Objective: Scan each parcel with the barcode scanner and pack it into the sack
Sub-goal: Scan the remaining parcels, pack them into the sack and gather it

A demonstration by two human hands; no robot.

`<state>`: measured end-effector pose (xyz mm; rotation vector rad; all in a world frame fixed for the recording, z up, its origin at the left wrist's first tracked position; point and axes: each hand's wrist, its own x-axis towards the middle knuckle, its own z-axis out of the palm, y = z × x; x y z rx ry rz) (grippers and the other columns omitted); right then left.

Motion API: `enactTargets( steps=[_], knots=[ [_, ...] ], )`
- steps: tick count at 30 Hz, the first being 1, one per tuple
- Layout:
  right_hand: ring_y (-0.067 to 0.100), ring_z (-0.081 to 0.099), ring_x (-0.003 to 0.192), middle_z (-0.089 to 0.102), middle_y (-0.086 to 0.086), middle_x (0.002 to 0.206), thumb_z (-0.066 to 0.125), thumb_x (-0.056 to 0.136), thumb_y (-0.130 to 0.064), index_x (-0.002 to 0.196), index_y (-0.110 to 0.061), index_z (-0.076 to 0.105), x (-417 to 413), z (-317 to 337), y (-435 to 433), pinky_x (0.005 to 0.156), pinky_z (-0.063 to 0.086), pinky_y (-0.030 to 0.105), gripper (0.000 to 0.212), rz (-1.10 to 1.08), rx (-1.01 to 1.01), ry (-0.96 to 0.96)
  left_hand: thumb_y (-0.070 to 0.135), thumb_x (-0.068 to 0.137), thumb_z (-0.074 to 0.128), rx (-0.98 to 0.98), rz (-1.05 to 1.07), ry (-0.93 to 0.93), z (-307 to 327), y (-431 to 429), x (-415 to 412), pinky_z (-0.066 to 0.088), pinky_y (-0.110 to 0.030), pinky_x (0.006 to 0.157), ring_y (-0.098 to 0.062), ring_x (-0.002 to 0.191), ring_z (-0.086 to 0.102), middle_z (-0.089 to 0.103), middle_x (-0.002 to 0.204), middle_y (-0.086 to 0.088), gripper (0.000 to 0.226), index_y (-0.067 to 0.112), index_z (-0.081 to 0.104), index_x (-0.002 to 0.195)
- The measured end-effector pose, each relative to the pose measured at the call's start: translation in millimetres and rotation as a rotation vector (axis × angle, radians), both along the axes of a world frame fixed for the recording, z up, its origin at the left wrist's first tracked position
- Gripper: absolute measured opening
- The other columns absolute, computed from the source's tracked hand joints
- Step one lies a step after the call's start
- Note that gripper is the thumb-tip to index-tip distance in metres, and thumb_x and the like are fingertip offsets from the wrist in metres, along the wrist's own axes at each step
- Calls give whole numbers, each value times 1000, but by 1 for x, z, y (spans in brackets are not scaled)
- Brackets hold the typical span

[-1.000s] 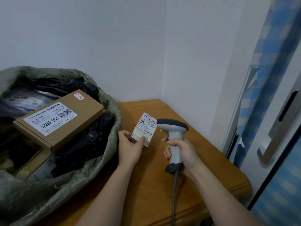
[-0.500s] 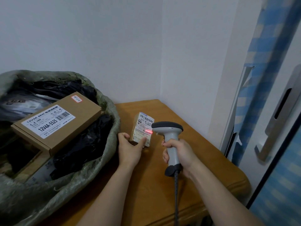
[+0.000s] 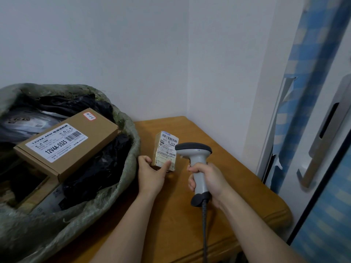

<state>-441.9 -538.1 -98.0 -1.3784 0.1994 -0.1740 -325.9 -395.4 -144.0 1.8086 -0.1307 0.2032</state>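
My left hand (image 3: 152, 174) holds a small brown parcel (image 3: 166, 149) upright on the wooden table (image 3: 247, 190), thumb on its white shipping label. My right hand (image 3: 210, 179) grips the handle of a grey barcode scanner (image 3: 195, 154), whose dark head points at the label from the right, almost touching it. No red light shows on the label. The open green-grey sack (image 3: 117, 188) sits at the left, holding a flat cardboard box (image 3: 66, 147) with a white label and several black plastic-wrapped parcels (image 3: 98, 168).
The scanner's grey cable (image 3: 204, 230) hangs down over the table's front edge. White walls meet in a corner behind the table. A blue checked panel (image 3: 311, 73) and a metal door handle (image 3: 322, 141) stand at the right.
The parcel went from tilted to upright and the scanner moved closer to it. A red scan light lit the label half a second ago; it is off now.
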Motion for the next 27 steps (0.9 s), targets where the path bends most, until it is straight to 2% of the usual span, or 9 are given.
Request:
enactTargets(
  steps=[7,9,14,18,20,21,23,25,27],
  knots=[
    [24,48,49,49,14,55,67,74,-23,99,1,58,0,1,1,54,42,31,36,10,-4,-5,35,82,86,-7,-12,-8,3,1,-4,50,-32,61,-20,80,67,65,97,-4,55,23,34,96],
    [23,48,49,49,14,55,62,85,-17,103,4,64,0,1,1,53,42,30,28,7,-31,-7,34,83,86,-19,-15,-13,4,1,-5,51,-32,61,-19,82,68,66,98,-3,55,22,34,96],
    [21,50,51,53,12,58,52,97,-23,117,-4,65,5,-2,1,55,43,32,31,-47,-64,25,36,84,83,-72,10,-67,9,0,-11,59,-52,70,-29,85,69,65,94,-5,51,23,34,91],
    [20,50,52,55,10,58,45,94,-33,119,-5,59,11,-2,3,57,43,34,39,-89,-47,69,28,89,76,-149,13,-85,17,-2,-16,60,-56,69,-24,83,72,69,93,-6,40,19,38,89],
    [20,50,52,55,9,58,44,98,-29,119,-6,57,15,-1,5,57,44,34,34,-93,-52,93,27,89,75,-172,22,-108,21,-2,-16,62,-48,70,-20,76,70,67,91,-9,35,18,41,90],
    [20,51,52,55,8,59,45,100,-29,118,-6,57,21,-1,5,58,44,34,32,-100,-62,106,25,89,74,-187,32,-135,26,-3,-17,60,-34,65,-12,67,65,62,87,-8,33,17,42,90],
    [18,53,52,55,7,62,50,103,-35,119,-2,59,36,-3,2,56,45,33,38,-134,-106,132,19,91,73,-199,75,-214,40,-5,-16,43,-14,55,-2,56,50,49,82,-2,31,11,43,93],
    [18,58,59,58,7,73,52,102,-48,123,0,58,57,-10,-2,56,52,31,53,-176,-150,139,21,93,73,-205,103,-276,51,-11,-8,40,-16,55,-3,58,47,46,83,-6,33,9,42,96],
    [21,65,84,63,7,101,49,96,-63,134,-3,53,78,-17,-5,75,57,38,71,-205,-220,153,26,92,74,-209,97,-311,55,-21,9,46,-25,61,-14,67,55,53,91,-12,34,15,42,96]
  ],
)
